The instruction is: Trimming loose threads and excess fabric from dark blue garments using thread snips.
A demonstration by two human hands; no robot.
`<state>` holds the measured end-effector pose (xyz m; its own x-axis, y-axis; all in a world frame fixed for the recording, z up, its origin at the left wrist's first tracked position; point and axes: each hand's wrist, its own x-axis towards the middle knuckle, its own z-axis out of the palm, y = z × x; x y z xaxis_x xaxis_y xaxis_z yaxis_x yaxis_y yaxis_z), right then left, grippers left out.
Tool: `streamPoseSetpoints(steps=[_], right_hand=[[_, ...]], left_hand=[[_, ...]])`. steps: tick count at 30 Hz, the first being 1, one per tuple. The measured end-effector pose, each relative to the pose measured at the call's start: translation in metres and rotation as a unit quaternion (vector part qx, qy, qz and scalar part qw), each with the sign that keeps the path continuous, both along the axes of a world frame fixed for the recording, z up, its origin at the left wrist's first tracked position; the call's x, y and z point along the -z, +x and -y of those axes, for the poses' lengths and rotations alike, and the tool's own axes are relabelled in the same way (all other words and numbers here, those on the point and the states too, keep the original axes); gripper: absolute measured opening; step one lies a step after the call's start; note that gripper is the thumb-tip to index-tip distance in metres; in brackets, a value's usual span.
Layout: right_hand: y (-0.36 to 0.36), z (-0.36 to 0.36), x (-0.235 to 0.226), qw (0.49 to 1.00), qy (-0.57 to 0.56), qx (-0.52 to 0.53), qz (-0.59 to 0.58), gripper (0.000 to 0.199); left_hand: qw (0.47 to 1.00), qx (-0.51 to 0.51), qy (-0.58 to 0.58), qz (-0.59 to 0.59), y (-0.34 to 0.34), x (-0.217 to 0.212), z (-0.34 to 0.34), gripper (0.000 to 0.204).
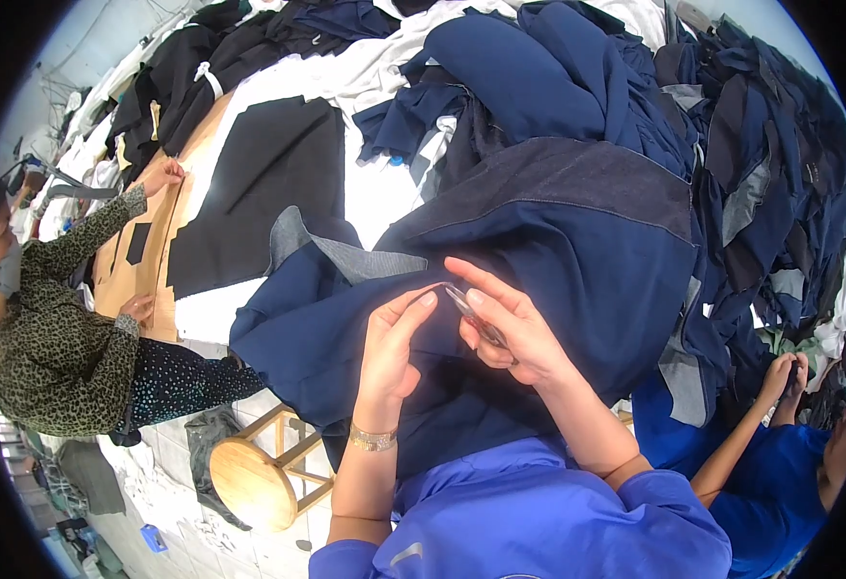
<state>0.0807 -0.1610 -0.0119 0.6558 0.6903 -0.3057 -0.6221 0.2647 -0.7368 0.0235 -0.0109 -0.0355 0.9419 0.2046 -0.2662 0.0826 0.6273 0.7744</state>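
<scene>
Navy garment [539,261] lies bunched at centre on the worktop [374,188], drawn toward the person. Left hand [389,352] pinches its fold, keeping cloth taut; right hand [510,328], at three o'clock beside it, is clamped on small thread snips [471,314] at the seam.

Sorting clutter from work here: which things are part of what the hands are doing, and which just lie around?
In hand:
- left hand, pinching the navy garment
- right hand, holding small metal snips at the cloth

Lying about:
- heap of navy and grey pieces
- black fabric panel on the table
- wooden stool
- co-workers at both sides, busy with their own work
</scene>
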Motion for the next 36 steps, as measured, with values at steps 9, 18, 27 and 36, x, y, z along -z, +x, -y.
streamPoseSetpoints(steps=[9, 18, 27, 36], right_hand=[[0.0014, -0.0003, 0.0026, 1.0, 0.013, -0.011, -0.024, 0.04], [0.002, -0.0005, 0.0034, 1.0, 0.019, -0.008, -0.022, 0.039], [0.0031, -0.0014, 0.0033, 1.0, 0.004, 0.002, 0.017, 0.042], [0.0001, 0.0014, 0.0003, 0.999, -0.003, -0.009, 0.035, 0.046]], left_hand=[[1.0, 0.012, 0.017, 0.001, 0.0013, -0.0035, 0.0008, 0.02], [0.998, 0.024, 0.062, 0.01, -0.0003, -0.0043, 0.002, 0.021], [0.999, 0.028, 0.038, 0.01, -0.0003, 0.0016, 0.0002, 0.018], [0.999, 0.032, -0.005, -0.004, 0.0, 0.0026, -0.0024, 0.02]])
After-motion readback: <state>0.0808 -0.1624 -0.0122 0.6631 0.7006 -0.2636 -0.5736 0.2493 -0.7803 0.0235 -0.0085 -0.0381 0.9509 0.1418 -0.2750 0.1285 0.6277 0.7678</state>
